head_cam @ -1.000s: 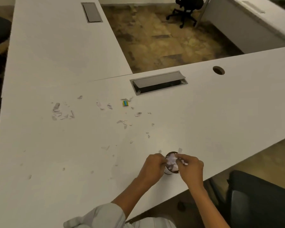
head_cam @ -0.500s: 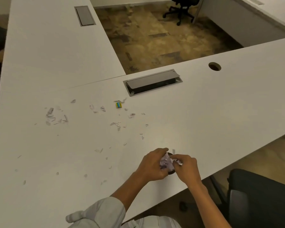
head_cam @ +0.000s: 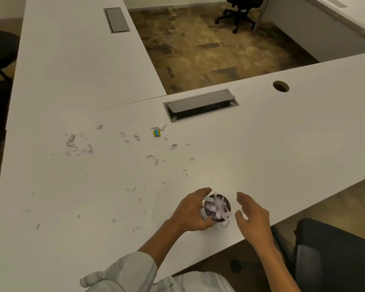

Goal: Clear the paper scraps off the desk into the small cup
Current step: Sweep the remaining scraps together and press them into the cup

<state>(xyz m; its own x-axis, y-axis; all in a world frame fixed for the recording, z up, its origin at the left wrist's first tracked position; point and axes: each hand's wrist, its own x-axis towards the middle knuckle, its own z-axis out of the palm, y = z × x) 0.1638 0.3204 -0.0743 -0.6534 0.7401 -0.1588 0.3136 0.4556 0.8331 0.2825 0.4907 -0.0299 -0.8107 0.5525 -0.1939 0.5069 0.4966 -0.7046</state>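
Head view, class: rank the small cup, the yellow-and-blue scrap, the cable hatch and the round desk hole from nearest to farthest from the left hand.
1. Small cup, held in the left hand.
2. Yellow-and-blue scrap, beyond, leftward.
3. Cable hatch, mid-desk.
4. Round desk hole, far right.

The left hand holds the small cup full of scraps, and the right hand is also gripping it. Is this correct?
Not quite. In the head view the left hand holds the small cup, but the right hand is open beside it, not gripping it.

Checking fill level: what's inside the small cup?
The small cup holds pale paper scraps heaped to its rim, one strip hanging over. Its bottom is covered.
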